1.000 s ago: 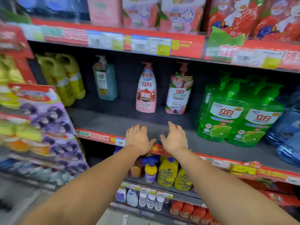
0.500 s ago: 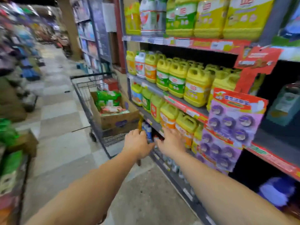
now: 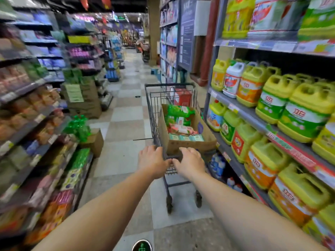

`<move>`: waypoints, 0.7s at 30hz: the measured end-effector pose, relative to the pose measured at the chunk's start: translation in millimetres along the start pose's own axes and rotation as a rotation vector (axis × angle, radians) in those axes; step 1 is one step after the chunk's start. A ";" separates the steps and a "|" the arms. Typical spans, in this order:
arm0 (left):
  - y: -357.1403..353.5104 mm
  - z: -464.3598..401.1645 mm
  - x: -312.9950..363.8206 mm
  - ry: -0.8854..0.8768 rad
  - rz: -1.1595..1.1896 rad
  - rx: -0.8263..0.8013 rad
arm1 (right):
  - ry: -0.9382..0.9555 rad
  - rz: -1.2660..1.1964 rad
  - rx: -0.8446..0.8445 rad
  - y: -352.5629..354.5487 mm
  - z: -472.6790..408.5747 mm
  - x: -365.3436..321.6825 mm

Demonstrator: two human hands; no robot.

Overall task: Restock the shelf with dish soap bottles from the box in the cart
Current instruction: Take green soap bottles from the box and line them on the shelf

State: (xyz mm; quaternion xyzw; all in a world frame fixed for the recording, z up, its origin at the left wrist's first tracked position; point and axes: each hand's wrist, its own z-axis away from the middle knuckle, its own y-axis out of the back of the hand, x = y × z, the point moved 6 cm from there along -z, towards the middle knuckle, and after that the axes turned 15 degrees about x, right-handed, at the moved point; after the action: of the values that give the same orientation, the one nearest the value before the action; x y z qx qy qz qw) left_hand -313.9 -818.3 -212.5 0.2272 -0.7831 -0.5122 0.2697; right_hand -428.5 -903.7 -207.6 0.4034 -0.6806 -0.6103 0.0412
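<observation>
A black wire cart (image 3: 152, 107) stands in the aisle just ahead of me. Inside it is an open cardboard box (image 3: 192, 146) holding green dish soap bottles (image 3: 178, 111), pink packs and pale teal ones. My left hand (image 3: 153, 160) and my right hand (image 3: 191, 162) lie side by side on the cart's handle (image 3: 171, 157), fingers curled over the bar. The shelf (image 3: 253, 117) on my right carries rows of yellow jugs.
A red carton (image 3: 183, 96) stands at the cart's far end. Shelves line the left of the aisle, with a cardboard box of green bottles (image 3: 79, 127) on the floor and a taller brown display (image 3: 85, 98) behind it. The checkered floor runs ahead.
My view has swung left, from the half-bare shelf to along the aisle. Both hands have come off the shelf edge and now sit on the cart handle.
</observation>
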 end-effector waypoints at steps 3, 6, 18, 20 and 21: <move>-28.3 -57.1 3.8 0.022 0.010 -0.011 | -0.003 -0.011 -0.009 -15.8 -64.2 11.1; -46.1 -119.5 12.2 0.041 -0.002 -0.022 | -0.034 0.006 -0.043 -22.0 -132.0 25.7; -112.3 -287.7 34.9 0.130 0.139 -0.043 | -0.120 -0.015 -0.019 -66.8 -322.3 83.2; -129.2 -311.1 35.7 0.128 0.153 -0.058 | -0.142 -0.010 -0.016 -77.9 -344.3 91.0; -139.0 -322.7 35.2 0.127 0.160 -0.072 | -0.150 -0.003 -0.022 -84.8 -355.0 93.6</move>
State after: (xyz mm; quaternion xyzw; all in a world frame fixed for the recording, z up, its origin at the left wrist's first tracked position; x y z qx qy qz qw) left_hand -117.9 -1111.6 -228.0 0.1859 -0.7612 -0.5015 0.3667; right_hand -254.3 -1237.0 -232.3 0.3571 -0.6744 -0.6463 -0.0068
